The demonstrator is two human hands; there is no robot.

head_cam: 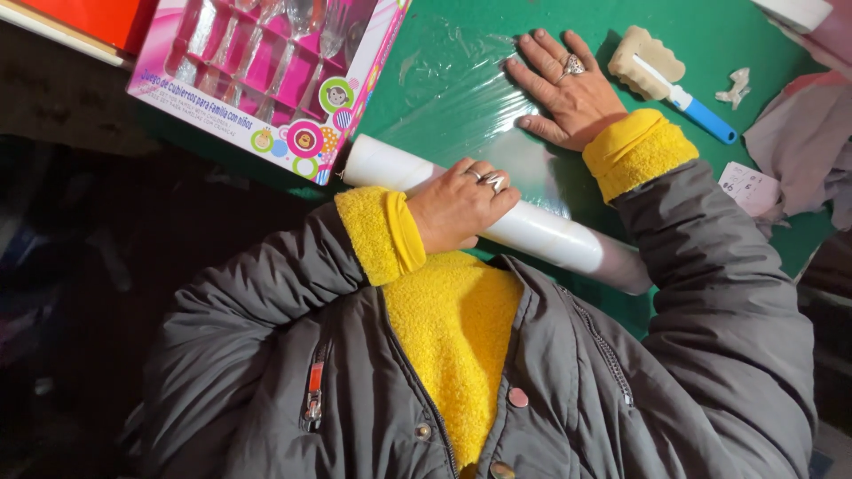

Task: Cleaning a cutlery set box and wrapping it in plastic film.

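Pink box at 11 o'clock runs off the top edge; the cutlery inside is blurred behind the window. Orange thing at top left is cropped, kind unclear. Roll: its middle is hidden under the left hand, its right end under the right sleeve. Film edges are hard to trace on the tabletop. Small white bit at 1 o'clock is too small to tell. Cloth at 3 o'clock is cut by the right edge. Paper slip is partly under the cloth.

Left hand curled, right hand flat.
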